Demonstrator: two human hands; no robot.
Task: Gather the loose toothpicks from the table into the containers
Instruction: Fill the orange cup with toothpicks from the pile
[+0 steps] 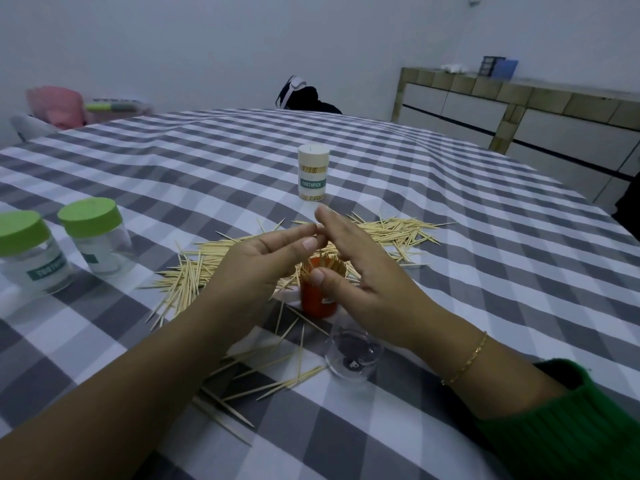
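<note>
I see both hands meeting at the centre of the frame, just above a small orange plastic cup (318,299) that stands upright on the grey-and-white checked surface (485,271). The cup holds a bundle of thin pale wooden toothpicks (327,263) standing on end, tips pointing up. My left hand (263,261) comes in from the lower left with its fingers loosely curled, thumb and forefinger drawn together near the fingertips of the other hand; whether that grip pinches a toothpick I cannot tell. My right hand (360,268) comes in from the lower right with fingers straight and relaxed, its thumb lying against the cup's rim, and it hides the cup's right side.

The loose toothpicks (194,271) lie flat in a wide scatter around the cup: one heap left of the hands with long axes running mostly lower left to upper right, another (398,232) beyond the right hand lying mostly crosswise, and a sparser lot (277,372) nearer me, partly under my left forearm.

A clear plastic lid or cup (355,355) lies just below the orange cup; I cannot make out which. A white-capped cylinder labelled TOOTHPICK (312,173) stands upright above centre. Two clear jars with green lids (91,233) stand at left, the far-left one cut off by the frame edge.
</note>
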